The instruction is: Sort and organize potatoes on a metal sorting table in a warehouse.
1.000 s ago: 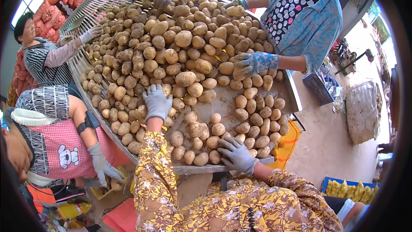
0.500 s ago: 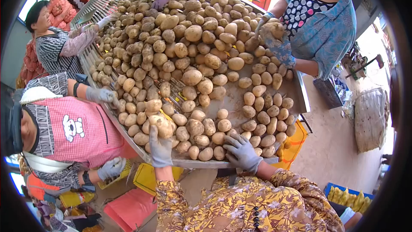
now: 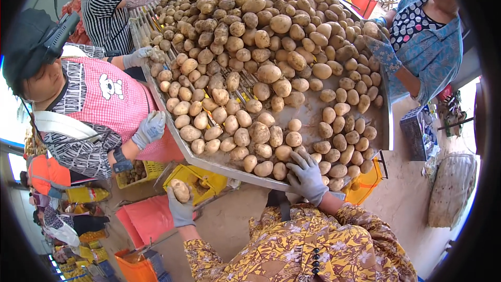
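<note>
My left hand (image 3: 181,211), in a grey glove, is closed round a potato (image 3: 180,190). It is off the sorting table's near left edge, by a yellow crate (image 3: 213,176) that stands lower down. My right hand (image 3: 309,180), gloved too, lies across the near rim of the metal table (image 3: 245,175). Its fingers stretch out, fairly flat, onto the potatoes (image 3: 283,152) there; nothing shows in its grip. Many more potatoes of mixed sizes cover the table, heaped higher toward the far side.
A co-worker in a pink checked apron (image 3: 112,91) stands at the left edge, a striped one (image 3: 107,18) farther back. Another in a blue patterned shirt (image 3: 428,47) is at the right. A red sack (image 3: 148,218) hangs below left; an orange crate (image 3: 362,183) sits under the right corner.
My left hand has moved from over the table down and left past its edge, carrying a potato. My right hand stays on the near potatoes. The view has shifted left.
</note>
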Available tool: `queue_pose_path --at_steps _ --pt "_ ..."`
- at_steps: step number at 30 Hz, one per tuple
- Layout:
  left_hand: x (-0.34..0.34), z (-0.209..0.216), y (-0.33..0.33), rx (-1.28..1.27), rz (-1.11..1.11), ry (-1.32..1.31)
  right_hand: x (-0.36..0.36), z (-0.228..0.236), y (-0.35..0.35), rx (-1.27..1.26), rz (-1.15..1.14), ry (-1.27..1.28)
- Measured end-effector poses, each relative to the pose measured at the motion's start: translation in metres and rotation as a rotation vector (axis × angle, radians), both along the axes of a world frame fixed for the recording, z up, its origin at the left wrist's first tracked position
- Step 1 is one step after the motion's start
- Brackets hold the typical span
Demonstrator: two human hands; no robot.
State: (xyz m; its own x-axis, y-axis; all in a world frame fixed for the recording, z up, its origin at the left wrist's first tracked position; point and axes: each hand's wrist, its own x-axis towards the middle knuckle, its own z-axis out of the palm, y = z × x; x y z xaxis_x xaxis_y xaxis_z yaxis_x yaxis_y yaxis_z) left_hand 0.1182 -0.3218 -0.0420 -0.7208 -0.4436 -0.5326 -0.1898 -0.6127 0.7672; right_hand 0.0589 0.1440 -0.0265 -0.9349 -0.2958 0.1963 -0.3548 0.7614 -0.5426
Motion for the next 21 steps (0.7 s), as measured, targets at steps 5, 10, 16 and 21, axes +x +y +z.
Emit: queue_pose_path --at_steps 5,10,16,21 --pt "-0.070 0.033 0.054 -1.358 -0.133 -0.030 0.001 0.003 0.003 -0.001 -0.015 -0.001" --pt "-0.195 0.031 0.171 -1.597 -0.597 0.252 -0.001 0.005 -0.003 -0.003 -0.003 0.019" --pt "-0.247 0.042 0.238 -2.091 -1.045 0.172 0.005 0.000 0.001 0.004 -0.024 0.016" --pt "-0.243 0.014 0.219 -1.734 -1.166 0.652 0.005 -0.002 0.002 0.005 -0.037 0.029"
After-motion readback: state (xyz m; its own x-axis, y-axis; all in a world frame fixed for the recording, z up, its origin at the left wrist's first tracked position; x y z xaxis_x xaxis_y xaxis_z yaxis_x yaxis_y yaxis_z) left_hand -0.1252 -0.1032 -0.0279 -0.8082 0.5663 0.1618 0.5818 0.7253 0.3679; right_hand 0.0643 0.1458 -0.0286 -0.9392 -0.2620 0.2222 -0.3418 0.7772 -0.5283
